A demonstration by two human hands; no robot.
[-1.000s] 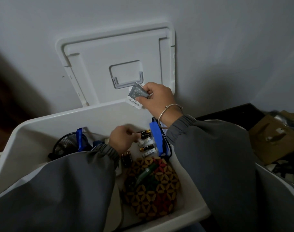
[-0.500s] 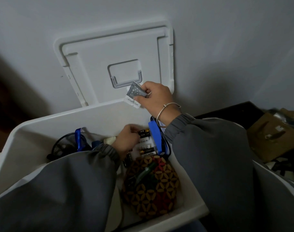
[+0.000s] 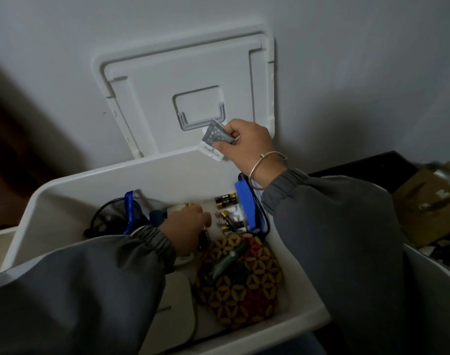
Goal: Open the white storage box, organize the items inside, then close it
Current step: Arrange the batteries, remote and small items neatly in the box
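Observation:
The white storage box stands open, and its lid leans upright on the wall behind it. Above the box's back rim, my right hand pinches a small grey packet. Inside the box my left hand is low, knuckles up, just left of several loose batteries. Its fingers curl down out of sight, so any hold is hidden. A blue block with a black cable lies to the right of the batteries.
A black mesh cup with a blue strap sits at the box's left. A flower-patterned pouch under a green tube and a flat white device lie near me. Cardboard clutter is on the right.
My left hand has drawn back from the upper batteries, moving left and towards me. My right hand has kept the grey packet at about the same spot.

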